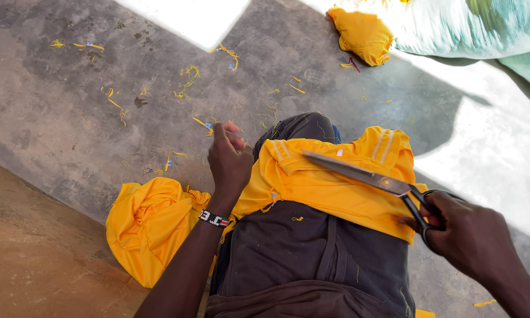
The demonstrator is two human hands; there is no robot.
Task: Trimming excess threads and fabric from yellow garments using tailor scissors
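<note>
Head view. A bright yellow knit garment with pale stripes [335, 182] lies across the seated person's dark-trousered lap [312, 247]. The left hand [229, 162] is closed, pinching what looks like a thin loose thread just off the garment's left edge. The right hand [471, 232] is closed through the black handles of long steel scissors [365, 175], blades nearly shut over the cloth. Judgement: keep the thread taut and snip close without nicking fabric. A crumpled yellow cloth bundle [150, 227] and thread scraps [188, 79] lie on the grey concrete floor [70, 118].

Garment [330, 188] on lap, bundle [150, 227] left (floor)
</note>
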